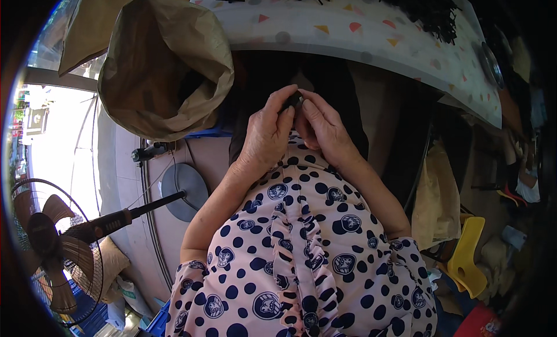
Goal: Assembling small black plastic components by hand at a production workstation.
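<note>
**Two hands, one small black piece**

We see two hands meeting just below the table edge. The left hand [268, 128] and right hand [325, 128] both pinch one small black piece [294, 100] between their fingertips, fingers curled around it. On the far table [371, 38] lies one heap of black pieces [429, 9]. To the left stand one open paper sack [165, 70] and one fan [49, 250].

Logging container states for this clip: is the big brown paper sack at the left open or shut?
Open. The brown paper sack gapes toward the camera, its rim rolled back and its dark inside showing; what it holds cannot be told.
</note>
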Tool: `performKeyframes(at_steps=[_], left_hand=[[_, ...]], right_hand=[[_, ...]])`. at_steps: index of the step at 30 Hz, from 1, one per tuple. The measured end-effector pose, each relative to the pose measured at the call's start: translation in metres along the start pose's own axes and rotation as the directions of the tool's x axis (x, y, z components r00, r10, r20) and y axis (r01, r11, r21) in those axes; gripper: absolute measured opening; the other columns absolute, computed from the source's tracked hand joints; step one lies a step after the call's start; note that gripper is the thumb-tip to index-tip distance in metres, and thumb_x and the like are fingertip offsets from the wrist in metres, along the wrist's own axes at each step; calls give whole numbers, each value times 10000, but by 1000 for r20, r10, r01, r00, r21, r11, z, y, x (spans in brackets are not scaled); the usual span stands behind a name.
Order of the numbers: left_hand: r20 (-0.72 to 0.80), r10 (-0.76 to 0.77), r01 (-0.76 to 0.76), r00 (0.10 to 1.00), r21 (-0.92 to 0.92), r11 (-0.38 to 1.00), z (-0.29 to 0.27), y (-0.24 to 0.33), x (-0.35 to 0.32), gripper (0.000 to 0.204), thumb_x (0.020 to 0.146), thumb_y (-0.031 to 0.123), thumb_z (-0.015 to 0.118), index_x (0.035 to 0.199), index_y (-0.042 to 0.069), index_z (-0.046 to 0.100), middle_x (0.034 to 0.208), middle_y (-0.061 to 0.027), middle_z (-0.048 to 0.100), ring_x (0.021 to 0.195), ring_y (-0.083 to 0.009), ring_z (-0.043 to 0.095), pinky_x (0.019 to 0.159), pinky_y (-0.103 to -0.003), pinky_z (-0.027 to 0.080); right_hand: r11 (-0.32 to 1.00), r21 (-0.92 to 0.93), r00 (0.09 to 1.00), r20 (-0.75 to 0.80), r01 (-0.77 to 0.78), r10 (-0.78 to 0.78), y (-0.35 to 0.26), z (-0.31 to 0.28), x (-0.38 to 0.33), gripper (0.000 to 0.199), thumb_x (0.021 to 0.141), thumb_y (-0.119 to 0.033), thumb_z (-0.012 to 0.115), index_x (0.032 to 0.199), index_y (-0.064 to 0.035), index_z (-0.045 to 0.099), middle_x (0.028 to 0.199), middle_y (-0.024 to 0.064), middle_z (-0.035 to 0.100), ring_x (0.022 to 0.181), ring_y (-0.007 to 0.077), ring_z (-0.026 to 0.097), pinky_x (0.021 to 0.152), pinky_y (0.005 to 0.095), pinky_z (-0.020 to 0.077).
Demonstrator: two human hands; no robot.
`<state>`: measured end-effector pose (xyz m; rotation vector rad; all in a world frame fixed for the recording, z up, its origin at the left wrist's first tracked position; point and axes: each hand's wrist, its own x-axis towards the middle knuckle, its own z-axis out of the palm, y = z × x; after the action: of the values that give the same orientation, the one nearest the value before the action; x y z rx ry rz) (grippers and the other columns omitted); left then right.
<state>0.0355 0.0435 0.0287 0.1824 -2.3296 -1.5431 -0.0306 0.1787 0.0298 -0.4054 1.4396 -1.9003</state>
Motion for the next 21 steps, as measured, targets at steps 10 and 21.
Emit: performKeyframes(at_steps=[10,21], left_hand=[[-31,73,-73,997,11,997,3,4,2,309,931,46,485,1240,53,500,822,-154,640,709,-237,651,644,-303,513],[-110,74,-59,991,137,989,-17,-5,34,341,882,-42,505,1206,56,541,957,-158,634,776,-279,637,677,-313,513]], right_hand=[[1000,2,1000,-10,-26,26,2,8,6,314,1016,-219,401,1271,-45,456,641,-38,460,458,27,371,401,169,310],[991,-58,975,179,-124,132,-20,3,61,274,1008,-190,427,1261,-95,472,638,-37,463,481,31,407,405,182,337]])
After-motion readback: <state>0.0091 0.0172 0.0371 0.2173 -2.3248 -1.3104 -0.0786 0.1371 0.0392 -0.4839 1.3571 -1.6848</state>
